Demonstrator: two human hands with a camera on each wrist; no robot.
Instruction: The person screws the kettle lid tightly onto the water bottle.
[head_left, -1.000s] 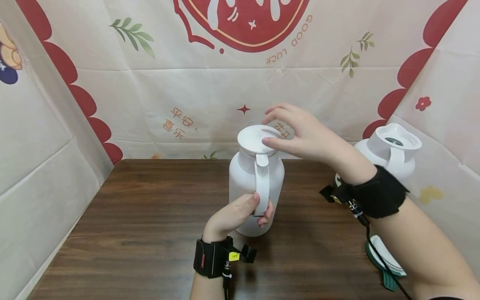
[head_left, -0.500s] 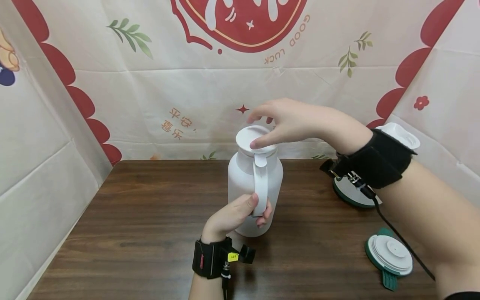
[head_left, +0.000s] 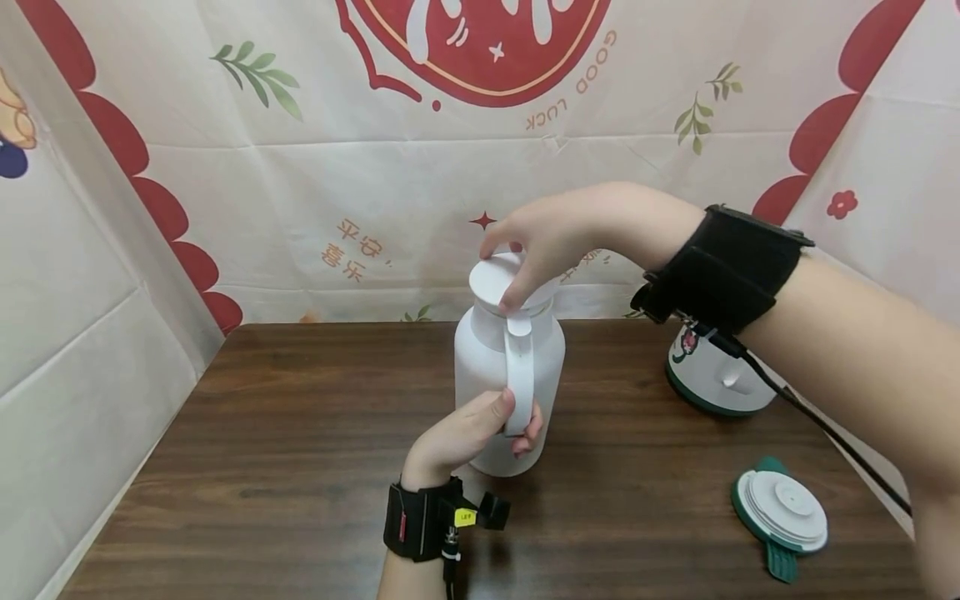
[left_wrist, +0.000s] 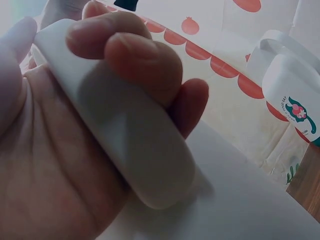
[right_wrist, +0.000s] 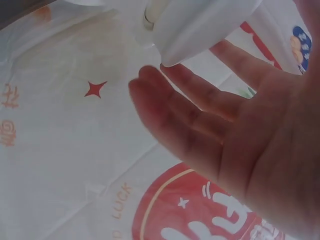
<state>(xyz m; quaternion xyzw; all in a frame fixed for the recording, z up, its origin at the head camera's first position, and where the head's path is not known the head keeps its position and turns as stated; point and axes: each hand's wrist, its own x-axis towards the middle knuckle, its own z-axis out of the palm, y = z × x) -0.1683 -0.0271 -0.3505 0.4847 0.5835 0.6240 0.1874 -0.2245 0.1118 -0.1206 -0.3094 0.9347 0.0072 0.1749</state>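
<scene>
A white jug (head_left: 478, 358) stands upright on the table in the head view. My left hand (head_left: 459, 435) grips its white handle (head_left: 519, 375); in the left wrist view the fingers (left_wrist: 145, 65) curl round that handle. On top of the jug is a flat white round lid (head_left: 491, 279). From above, my right hand (head_left: 570, 227) spans this lid, thumb at the near edge and fingers at the far side. The right wrist view shows fingertips against the lid's rim (right_wrist: 200, 30); the thumb's contact is hidden there.
A second white container (head_left: 712, 379) with a green base stands at the right, partly behind my right forearm. In front of it a white and green round lid (head_left: 783, 508) lies on the brown wooden table (head_left: 300, 467). Printed cloth (head_left: 300, 192) surrounds the back and sides.
My right hand has moved left and down over the jug's lid, its thumb and fingers now round the edge. The left hand keeps its grip and the jug stays in place.
</scene>
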